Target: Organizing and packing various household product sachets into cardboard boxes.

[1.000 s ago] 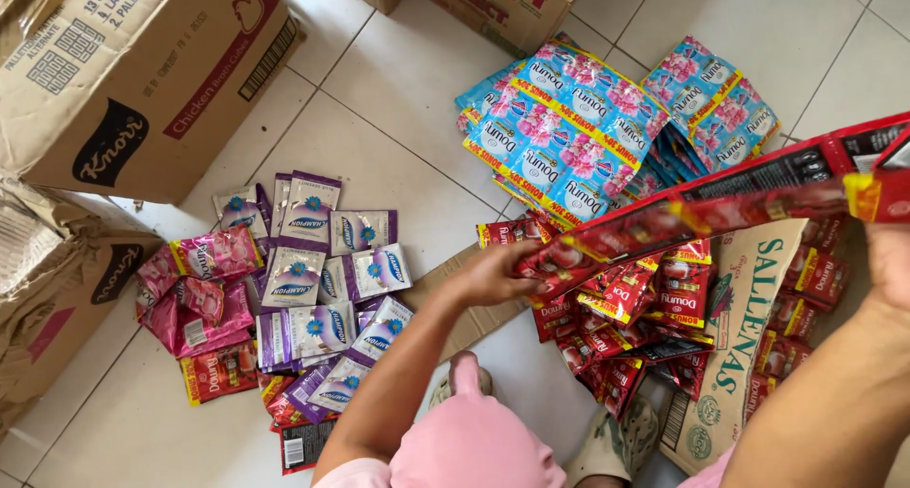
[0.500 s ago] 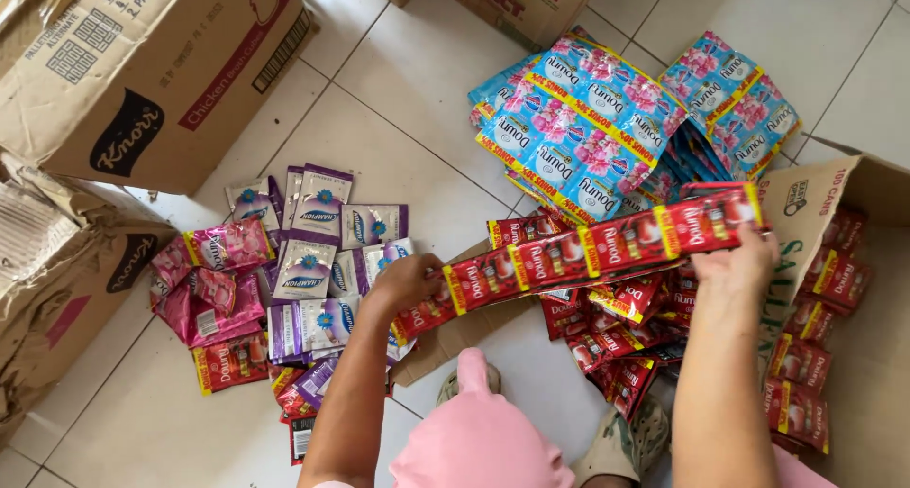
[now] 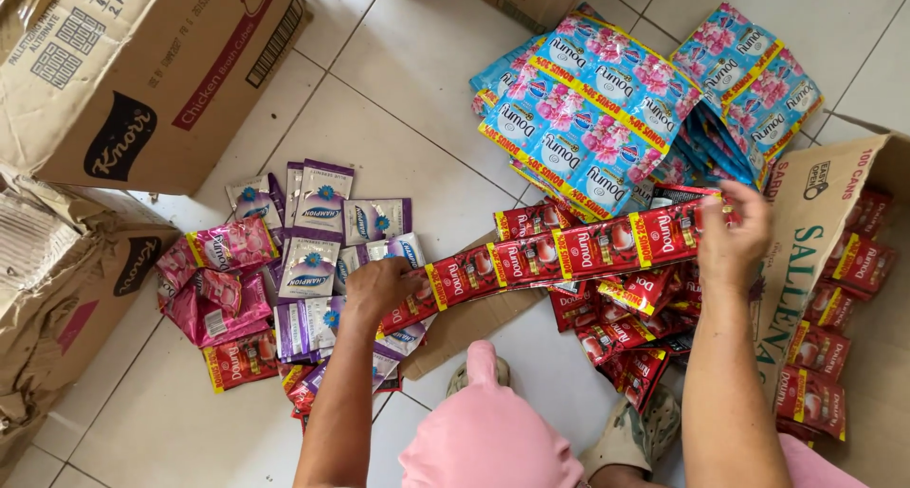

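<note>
A strip of joined red sachets (image 3: 559,253) stretches between my two hands above the tiled floor. My left hand (image 3: 377,287) grips its left end over a pile of purple and white sachets (image 3: 322,251). My right hand (image 3: 735,232) pinches the right end, near a heap of loose red sachets (image 3: 626,341). Both forearms reach in from the bottom edge. A pink-clad knee (image 3: 483,441) sits between them.
Blue flowered sachet sheets (image 3: 607,109) lie fanned at the top right. Pink sachets (image 3: 213,280) lie at the left. Large cardboard boxes (image 3: 142,71) stand at the top left and left edge. An open cardboard box (image 3: 834,261) with red sachets lies at the right.
Both hands have moved left and lower with the red strip. The strip now hangs lower and spans from the purple pile to the open box.
</note>
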